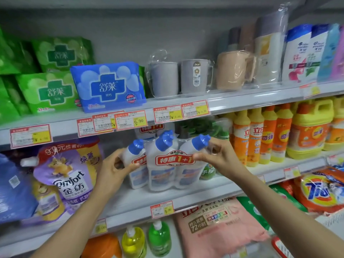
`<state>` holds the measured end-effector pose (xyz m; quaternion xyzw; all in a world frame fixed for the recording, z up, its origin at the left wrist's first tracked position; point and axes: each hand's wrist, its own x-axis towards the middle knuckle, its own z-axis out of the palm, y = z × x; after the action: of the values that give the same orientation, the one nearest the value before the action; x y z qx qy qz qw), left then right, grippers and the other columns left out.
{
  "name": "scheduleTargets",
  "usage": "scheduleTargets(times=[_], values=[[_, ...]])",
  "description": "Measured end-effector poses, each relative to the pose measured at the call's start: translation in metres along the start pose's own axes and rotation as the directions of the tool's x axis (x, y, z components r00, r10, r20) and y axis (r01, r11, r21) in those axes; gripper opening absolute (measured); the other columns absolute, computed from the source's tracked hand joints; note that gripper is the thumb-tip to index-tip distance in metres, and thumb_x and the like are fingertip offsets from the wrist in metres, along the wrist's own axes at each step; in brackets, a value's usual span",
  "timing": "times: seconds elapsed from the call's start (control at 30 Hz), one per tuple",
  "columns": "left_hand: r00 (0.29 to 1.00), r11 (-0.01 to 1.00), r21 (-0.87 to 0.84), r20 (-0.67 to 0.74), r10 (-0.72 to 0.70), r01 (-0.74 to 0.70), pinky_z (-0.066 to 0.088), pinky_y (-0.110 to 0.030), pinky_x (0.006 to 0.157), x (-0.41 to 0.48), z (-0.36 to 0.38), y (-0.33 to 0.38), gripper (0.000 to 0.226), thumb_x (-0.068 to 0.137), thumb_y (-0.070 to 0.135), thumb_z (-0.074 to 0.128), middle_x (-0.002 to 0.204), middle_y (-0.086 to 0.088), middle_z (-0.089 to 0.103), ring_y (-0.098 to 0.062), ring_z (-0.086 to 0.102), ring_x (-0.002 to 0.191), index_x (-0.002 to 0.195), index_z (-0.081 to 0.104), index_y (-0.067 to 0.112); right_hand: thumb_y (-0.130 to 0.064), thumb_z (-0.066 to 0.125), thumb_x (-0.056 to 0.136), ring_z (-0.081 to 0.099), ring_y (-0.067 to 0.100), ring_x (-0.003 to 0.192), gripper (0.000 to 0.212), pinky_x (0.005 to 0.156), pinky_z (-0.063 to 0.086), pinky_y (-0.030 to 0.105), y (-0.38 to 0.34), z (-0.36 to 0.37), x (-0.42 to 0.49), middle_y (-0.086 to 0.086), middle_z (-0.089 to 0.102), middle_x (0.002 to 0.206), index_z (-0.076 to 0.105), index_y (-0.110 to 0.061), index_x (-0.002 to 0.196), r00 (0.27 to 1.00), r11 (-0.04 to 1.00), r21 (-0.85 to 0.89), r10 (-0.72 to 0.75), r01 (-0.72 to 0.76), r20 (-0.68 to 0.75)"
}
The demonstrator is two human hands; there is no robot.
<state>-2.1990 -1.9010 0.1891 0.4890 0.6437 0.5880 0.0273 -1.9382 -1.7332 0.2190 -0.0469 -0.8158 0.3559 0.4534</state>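
Note:
White cleaner bottles with slanted blue caps stand on the middle shelf (167, 197). A plastic-wrapped twin pack (167, 164) with a red "1+1" label stands in front, another bottle (135, 164) just left of it. My left hand (117, 168) curls round the left bottle, thumb on its front. My right hand (216, 155) grips the right bottle of the twin pack just below its cap. Both forearms reach up from the bottom of the view.
Left of the bottles lean purple Comfort softener pouches (72, 175); right stand orange dish-soap bottles (260, 136). The shelf above holds green and blue pad packs (109, 86), wrapped cups (195, 77) and shampoo. Below lie a pink bag (217, 224), pump bottles and detergent bags (323, 192).

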Motion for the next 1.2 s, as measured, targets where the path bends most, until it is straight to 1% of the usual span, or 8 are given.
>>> scheduleTargets(times=[0.2, 0.27, 0.37, 0.57, 0.7, 0.83, 0.93, 1.2], values=[[0.998, 0.998, -0.005, 0.020, -0.061, 0.061, 0.054, -0.035, 0.089, 0.035, 0.007, -0.012, 0.055, 0.068, 0.030, 0.080, 0.109, 0.007, 0.072, -0.010, 0.069, 0.100, 0.119, 0.062, 0.023, -0.026, 0.079, 0.083, 0.054, 0.024, 0.068, 0.022, 0.062, 0.039, 0.036, 0.027, 0.006, 0.017, 0.007, 0.063, 0.074, 0.071, -0.011, 0.097, 0.996, 0.995, 0.047, 0.088, -0.087, -0.012], [0.995, 0.996, 0.008, -0.016, -0.094, 0.094, 0.053, -0.038, 0.092, 0.045, 0.007, -0.019, 0.059, 0.074, 0.029, 0.080, 0.113, 0.002, 0.071, -0.014, 0.067, 0.103, 0.128, 0.057, 0.020, -0.011, 0.074, 0.087, 0.067, 0.014, 0.087, 0.020, 0.076, 0.052, 0.029, 0.030, 0.010, 0.028, 0.001, 0.073, 0.093, 0.068, -0.012, 0.106, 0.993, 0.990, 0.082, 0.114, -0.115, 0.006], [0.984, 0.984, 0.027, -0.044, -0.175, 0.176, 0.051, -0.049, 0.096, 0.062, 0.011, -0.026, 0.051, 0.084, 0.033, 0.074, 0.120, -0.005, 0.067, -0.028, 0.064, 0.108, 0.128, 0.053, 0.020, -0.009, 0.072, 0.088, 0.064, 0.020, 0.117, 0.042, 0.100, 0.052, 0.043, 0.037, 0.020, 0.046, 0.009, 0.067, 0.124, 0.057, -0.006, 0.127, 0.984, 0.980, 0.091, 0.176, -0.176, 0.015], [0.957, 0.959, 0.007, -0.059, -0.283, 0.284, 0.042, -0.034, 0.100, 0.068, 0.021, -0.029, 0.053, 0.099, 0.037, 0.051, 0.145, -0.001, 0.048, -0.027, 0.052, 0.126, 0.148, 0.037, 0.021, -0.010, 0.076, 0.085, 0.060, 0.002, 0.110, 0.067, 0.092, 0.053, 0.019, 0.051, 0.038, 0.069, -0.011, 0.056, 0.123, 0.037, -0.017, 0.139, 0.958, 0.954, 0.079, 0.287, -0.288, 0.024], [0.939, 0.941, -0.044, 0.102, -0.329, 0.334, 0.039, -0.012, 0.084, 0.031, 0.036, -0.032, 0.065, 0.081, 0.051, 0.062, 0.117, 0.026, 0.055, -0.001, 0.058, 0.107, 0.139, 0.039, 0.033, -0.010, 0.080, 0.081, 0.057, 0.008, 0.111, 0.072, 0.089, 0.052, 0.016, 0.061, 0.041, 0.073, -0.001, 0.051, 0.126, 0.035, -0.020, 0.137, 0.952, 0.952, -0.003, 0.306, -0.306, -0.007], [0.934, 0.943, -0.050, 0.166, -0.316, 0.328, 0.048, -0.009, 0.071, 0.027, 0.050, -0.046, 0.076, 0.063, 0.026, 0.084, 0.110, 0.020, 0.063, 0.008, 0.064, 0.092, 0.125, 0.040, 0.033, -0.007, 0.077, 0.084, 0.058, 0.017, 0.114, 0.067, 0.095, 0.053, 0.027, 0.064, 0.048, 0.078, 0.008, 0.053, 0.126, 0.037, -0.016, 0.137, 0.947, 0.947, 0.044, 0.320, -0.319, -0.010], [0.913, 0.936, -0.001, 0.219, -0.344, 0.353, 0.052, -0.015, 0.075, 0.037, 0.057, -0.053, 0.068, 0.061, 0.021, 0.089, 0.102, 0.021, 0.066, 0.003, 0.066, 0.090, 0.110, 0.047, 0.039, -0.008, 0.076, 0.085, 0.053, 0.028, 0.123, 0.068, 0.105, 0.047, 0.046, 0.065, 0.055, 0.083, 0.016, 0.048, 0.134, 0.035, -0.012, 0.139, 0.944, 0.943, 0.051, 0.330, -0.330, 0.004], [0.933, 0.942, -0.029, 0.147, -0.328, 0.335, 0.054, -0.013, 0.061, 0.040, 0.073, -0.079, 0.056, 0.058, 0.034, 0.084, 0.091, 0.018, 0.074, -0.001, 0.070, 0.084, 0.109, 0.061, 0.029, -0.016, 0.074, 0.087, 0.034, 0.024, 0.143, 0.089, 0.115, 0.037, 0.049, 0.075, 0.063, 0.088, 0.005, 0.027, 0.157, 0.016, -0.024, 0.154, 0.943, 0.942, 0.042, 0.332, -0.333, 0.028]])
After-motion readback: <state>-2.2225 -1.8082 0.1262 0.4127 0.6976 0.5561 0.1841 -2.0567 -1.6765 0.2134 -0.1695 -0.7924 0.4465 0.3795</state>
